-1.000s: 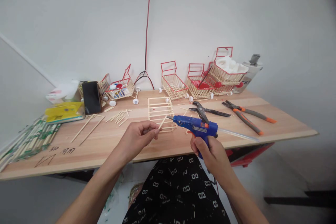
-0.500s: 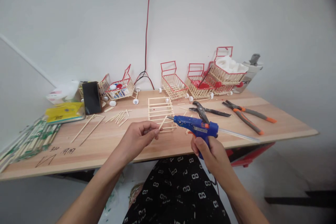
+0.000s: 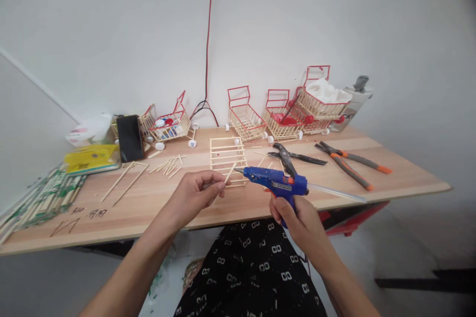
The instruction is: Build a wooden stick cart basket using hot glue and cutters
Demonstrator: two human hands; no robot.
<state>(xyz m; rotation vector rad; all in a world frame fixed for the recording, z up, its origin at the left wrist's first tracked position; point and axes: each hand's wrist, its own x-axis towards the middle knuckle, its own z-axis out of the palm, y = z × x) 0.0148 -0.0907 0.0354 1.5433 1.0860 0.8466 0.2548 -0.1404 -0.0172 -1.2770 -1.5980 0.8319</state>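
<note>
Between its thumb and fingers, my left hand [image 3: 199, 195] pinches a short thin wooden stick [image 3: 230, 173], which slants up to the right. My right hand [image 3: 295, 215] is wrapped around the handle of a blue hot glue gun [image 3: 275, 180]. The gun's nozzle points left, close to the stick's upper end; whether they touch I cannot tell. A clear glue stick [image 3: 336, 193] juts from the back of the gun. Behind the stick and nozzle, a ladder-like frame of wooden sticks [image 3: 226, 148] lies flat on the table, partly hidden by them.
Small stick carts with red rims, such as one cart [image 3: 245, 121], line the wall. Black pliers [image 3: 284, 156] and orange-handled pliers [image 3: 349, 163] lie right. Loose sticks [image 3: 169, 166], a phone [image 3: 130, 138], a yellow packet [image 3: 91, 158] and bundled sticks [image 3: 55, 193] are left.
The glue gun has shifted slightly left and down in my right hand, its nozzle now lower beside the stick. My left hand has barely moved.
</note>
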